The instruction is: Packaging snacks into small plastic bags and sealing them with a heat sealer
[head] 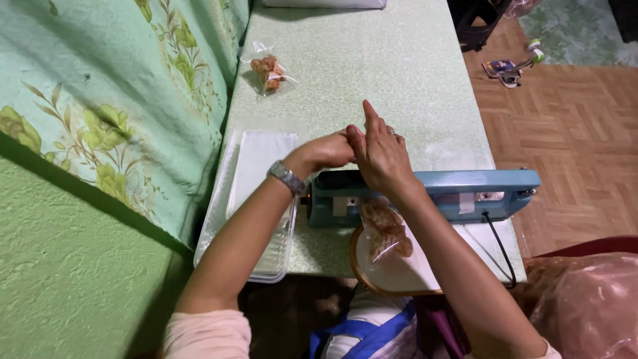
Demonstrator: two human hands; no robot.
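A blue heat sealer (465, 193) lies across the near edge of a pale green table (385, 73). A clear plastic bag of brown snacks (384, 229) hangs from its jaw over a round tray (392, 272). My right hand (380, 154) presses down on the sealer's arm, fingers straight and pointing away. My left hand (327, 151), with a wristwatch on the wrist, is curled against it at the sealer's left end, touching the bag's top edge; what it grips is hidden.
A sealed bag of snacks (268, 72) lies at the table's far left. A clear plastic tray with white sheets (256, 193) sits left of the sealer. A green floral curtain (106, 100) hangs left. A large pink bag (591, 306) stands at lower right. Wooden floor lies right.
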